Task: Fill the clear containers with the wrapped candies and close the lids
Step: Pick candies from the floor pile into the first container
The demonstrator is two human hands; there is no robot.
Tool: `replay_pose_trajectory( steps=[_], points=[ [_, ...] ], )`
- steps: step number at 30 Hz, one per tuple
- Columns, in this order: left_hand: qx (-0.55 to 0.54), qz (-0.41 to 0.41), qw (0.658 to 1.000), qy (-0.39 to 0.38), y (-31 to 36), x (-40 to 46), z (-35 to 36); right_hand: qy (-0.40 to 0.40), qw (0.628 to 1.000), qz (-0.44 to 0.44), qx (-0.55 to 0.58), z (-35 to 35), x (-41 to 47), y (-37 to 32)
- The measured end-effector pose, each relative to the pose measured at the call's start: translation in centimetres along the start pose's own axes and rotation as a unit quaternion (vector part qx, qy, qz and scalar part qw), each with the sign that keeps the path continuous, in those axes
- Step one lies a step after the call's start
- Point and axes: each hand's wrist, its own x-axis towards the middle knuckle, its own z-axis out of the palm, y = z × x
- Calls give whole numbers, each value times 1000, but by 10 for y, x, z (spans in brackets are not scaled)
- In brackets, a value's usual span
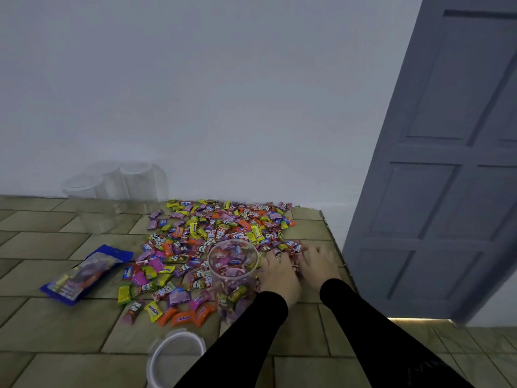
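An open clear container [232,278], nearly full of wrapped candies [212,233], stands near on the bench [42,245]. Three empty containers [112,191] stand far left. Just right of it, left hand [277,273] and right hand [317,263] rest spread on candies. A lid [174,355] lies near.

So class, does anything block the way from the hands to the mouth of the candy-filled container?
Nothing visible does. Both the left hand and right hand rest on candies right beside the container, whose mouth is uncovered.

lid [176,357] cut off below, empty containers [117,189] blurred
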Motion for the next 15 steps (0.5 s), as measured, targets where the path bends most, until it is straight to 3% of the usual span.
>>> replay_pose_trajectory(
  steps=[3, 9, 15],
  points=[
    [54, -6, 995, 78, -8, 8, 24, 4, 999, -18, -33, 5, -2, 1],
    [132, 9, 985, 110, -22, 32, 58, -18, 993, -72, -96, 19, 5, 6],
    [137, -1, 985, 103, -33, 48, 74, -61, 990, -112, -61, 30, 28, 10]
  ],
)
